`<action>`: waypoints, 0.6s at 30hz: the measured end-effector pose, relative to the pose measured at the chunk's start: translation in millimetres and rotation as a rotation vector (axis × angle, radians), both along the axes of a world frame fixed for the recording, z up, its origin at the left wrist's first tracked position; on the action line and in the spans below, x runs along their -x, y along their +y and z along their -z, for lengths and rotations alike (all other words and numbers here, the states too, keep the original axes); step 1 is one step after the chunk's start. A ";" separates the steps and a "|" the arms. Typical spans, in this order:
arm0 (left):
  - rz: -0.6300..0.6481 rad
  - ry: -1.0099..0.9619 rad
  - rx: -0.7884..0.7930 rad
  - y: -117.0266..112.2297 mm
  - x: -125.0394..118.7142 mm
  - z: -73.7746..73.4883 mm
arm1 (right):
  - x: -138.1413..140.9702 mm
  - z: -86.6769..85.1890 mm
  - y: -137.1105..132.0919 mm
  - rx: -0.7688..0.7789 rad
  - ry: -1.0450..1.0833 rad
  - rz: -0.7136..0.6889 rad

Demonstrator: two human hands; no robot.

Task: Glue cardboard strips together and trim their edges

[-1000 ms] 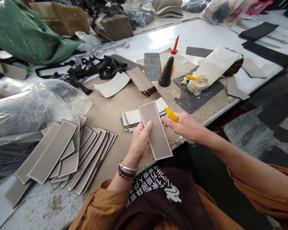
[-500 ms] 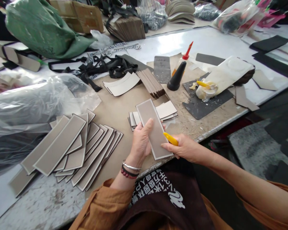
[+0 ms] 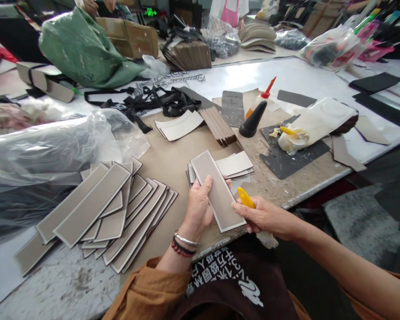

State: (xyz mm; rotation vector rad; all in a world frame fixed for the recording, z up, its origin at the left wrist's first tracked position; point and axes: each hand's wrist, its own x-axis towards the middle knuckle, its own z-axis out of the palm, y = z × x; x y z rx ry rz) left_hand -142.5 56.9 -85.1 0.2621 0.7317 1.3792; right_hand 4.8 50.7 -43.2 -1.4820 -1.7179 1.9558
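Observation:
My left hand [image 3: 198, 209] grips a long grey-brown rectangular panel with a pale border [image 3: 216, 189], thumb on top, holding it above the table's near edge. My right hand [image 3: 265, 218] is closed on a small yellow tool [image 3: 246, 198] and rests against the panel's lower right edge. Just behind the panel lies a small stack of pale card pieces [image 3: 235, 164]. A fanned pile of similar long panels [image 3: 110, 209] lies to the left on the table.
A black cone [image 3: 252, 120] and a red-tipped glue bottle [image 3: 263, 95] stand beyond the cards, beside a white glue-smeared bag [image 3: 315, 122] on a dark sheet. Clear plastic bags [image 3: 53, 151] fill the left. Black straps, a green sack and cardboard stacks lie further back. The table edge [image 3: 306, 195] runs on the right.
My right hand came in from beside the panel with the yellow tool and now rests at the panel's lower right edge. The camera view has tilted up a little.

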 end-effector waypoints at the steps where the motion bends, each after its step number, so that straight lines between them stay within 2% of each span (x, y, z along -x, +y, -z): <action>1: 0.008 -0.018 0.003 0.8 1.9 -0.2 | -1.1 0.6 0.7 0.057 0.025 0.026; 6: 0.033 -0.045 0.056 2.2 7.6 -2.0 | -1.9 3.2 4.5 0.209 0.162 0.070; 10: 0.057 -0.056 0.101 3.7 9.6 -0.9 | 1.8 4.7 7.3 0.202 0.168 0.040; 13: 0.063 -0.065 0.102 5.5 11.8 1.3 | 6.5 4.7 9.2 0.057 0.110 -0.005; 18: 0.036 -0.073 0.068 6.3 15.6 5.2 | 16.5 -1.0 12.4 -0.333 -0.131 -0.213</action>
